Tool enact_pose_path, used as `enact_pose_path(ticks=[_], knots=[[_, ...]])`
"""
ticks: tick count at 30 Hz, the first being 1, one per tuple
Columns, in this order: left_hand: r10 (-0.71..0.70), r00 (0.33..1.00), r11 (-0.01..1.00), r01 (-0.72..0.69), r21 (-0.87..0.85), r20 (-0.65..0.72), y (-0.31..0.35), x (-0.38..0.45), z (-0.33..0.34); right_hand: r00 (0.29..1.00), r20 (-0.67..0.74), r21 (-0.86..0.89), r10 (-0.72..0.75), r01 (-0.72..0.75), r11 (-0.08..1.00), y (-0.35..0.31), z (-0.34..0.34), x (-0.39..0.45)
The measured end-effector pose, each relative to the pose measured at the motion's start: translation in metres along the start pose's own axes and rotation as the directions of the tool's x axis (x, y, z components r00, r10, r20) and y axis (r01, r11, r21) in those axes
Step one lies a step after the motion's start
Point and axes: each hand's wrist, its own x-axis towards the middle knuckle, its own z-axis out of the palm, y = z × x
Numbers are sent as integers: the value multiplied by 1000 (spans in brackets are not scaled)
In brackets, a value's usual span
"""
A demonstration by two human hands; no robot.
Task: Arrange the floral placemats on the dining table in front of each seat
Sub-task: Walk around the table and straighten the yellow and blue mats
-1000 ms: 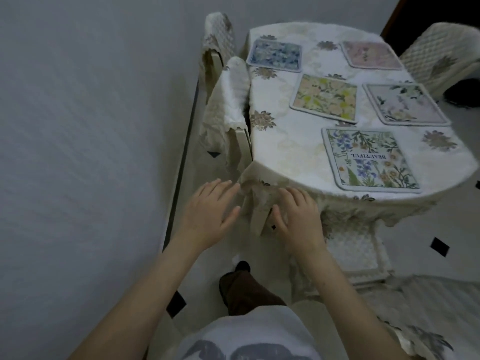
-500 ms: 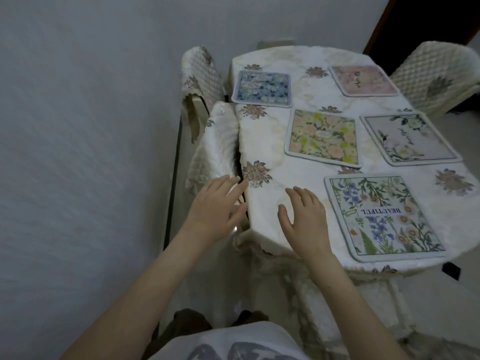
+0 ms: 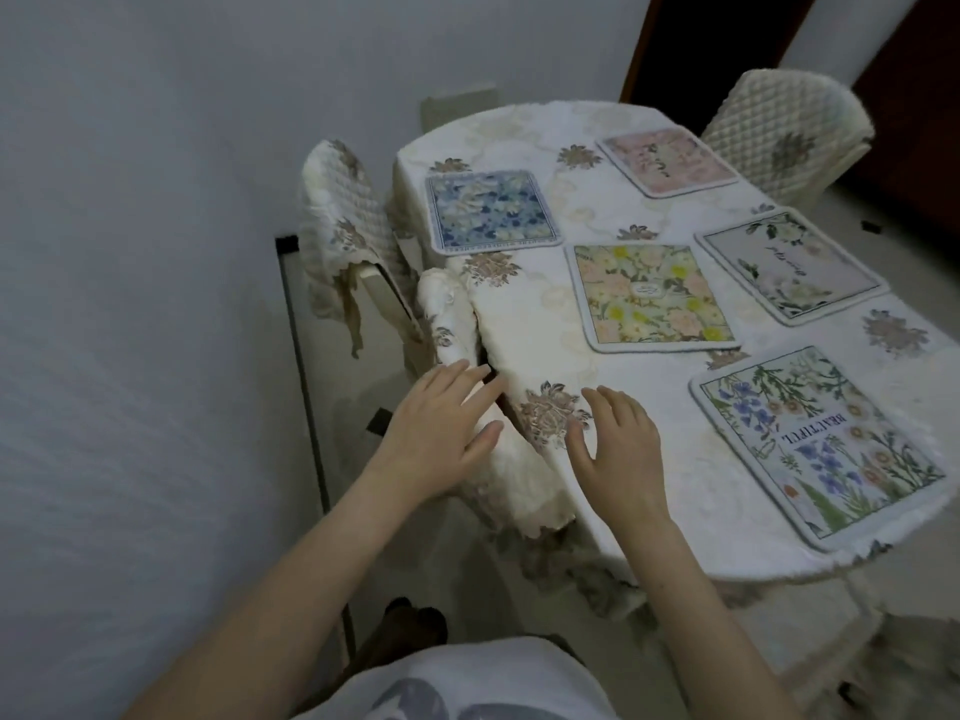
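Several floral placemats lie on the white-clothed dining table (image 3: 524,324): a blue one (image 3: 491,210) at the far left, a pink one (image 3: 667,161) at the far end, a yellow one (image 3: 649,298) in the middle, a pale white-flowered one (image 3: 789,265) on the right, and a "BEAUTIFUL" one (image 3: 821,444) nearest me. My left hand (image 3: 441,433) hovers open at the table's left edge over a covered chair back. My right hand (image 3: 618,449) is open just above the cloth, left of the nearest mat. Neither hand holds anything.
Two chairs with quilted covers (image 3: 337,215) (image 3: 447,314) stand tucked at the table's left side, close to the white wall. Another covered chair (image 3: 784,132) stands at the far right. A dark doorway (image 3: 727,44) is behind the table.
My view has risen and moved closer over the table. Both hands have come up from below the table's edge to its surface level, still open.
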Motion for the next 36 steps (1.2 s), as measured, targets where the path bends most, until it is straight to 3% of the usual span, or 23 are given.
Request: enact_pose_path(ticks=[9, 13, 22, 30, 36], knots=[[159, 987, 982, -157, -102, 16, -83, 52, -10, 981, -32, -49, 190, -192, 980, -55, 21, 24], [276, 960, 956, -268, -118, 52, -92, 83, 4, 966, -42, -79, 255, -258, 963, -52, 30, 41], [396, 913, 913, -380, -145, 98, -116, 187, 27, 916, -84, -85, 393, -399, 913, -22, 58, 118], [510, 850, 858, -491, -152, 132, -114, 287, 35, 880, -118, -69, 460, -469, 880, 5, 54, 183], [647, 741, 763, -626, -161, 182, -99, 343, 59, 828, -146, -70, 541, -554, 830, 22, 57, 212]])
